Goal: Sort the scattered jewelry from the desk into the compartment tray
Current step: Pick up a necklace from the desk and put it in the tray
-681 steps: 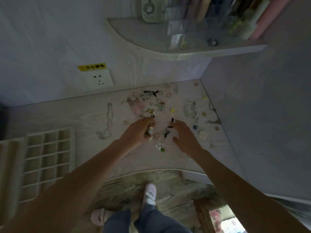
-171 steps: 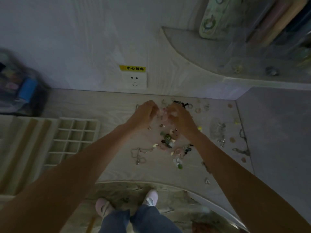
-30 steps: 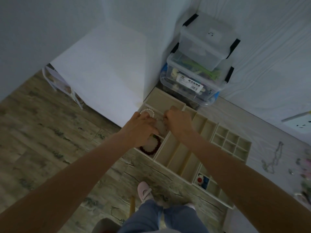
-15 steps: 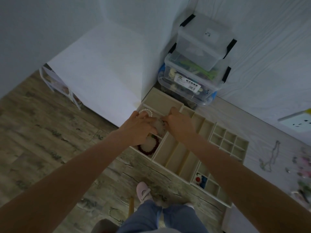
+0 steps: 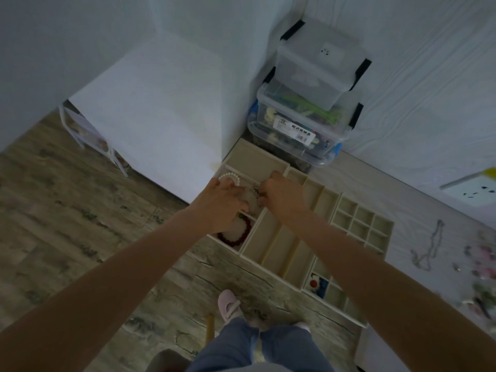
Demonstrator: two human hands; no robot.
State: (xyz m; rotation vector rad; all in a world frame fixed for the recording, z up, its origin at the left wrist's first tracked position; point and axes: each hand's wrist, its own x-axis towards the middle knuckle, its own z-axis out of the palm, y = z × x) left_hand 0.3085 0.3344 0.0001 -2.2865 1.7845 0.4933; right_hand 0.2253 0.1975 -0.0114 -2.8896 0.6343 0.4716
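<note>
Both hands, left and right, reach into tray, fingers curled pinching a bracelet

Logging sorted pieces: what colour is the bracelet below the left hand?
Dark red beads, on the bracelet in the tray, head view.

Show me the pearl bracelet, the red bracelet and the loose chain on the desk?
pearl bracelet (image 5: 233, 174): head view, on its far beads.
red bracelet (image 5: 236, 241): head view, on its near beads.
chain (image 5: 432, 244): head view, mid-length.

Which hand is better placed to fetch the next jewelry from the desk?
Probably the right hand: the scattered jewelry lies on its side. The left hand is farther, over the tray.
</note>
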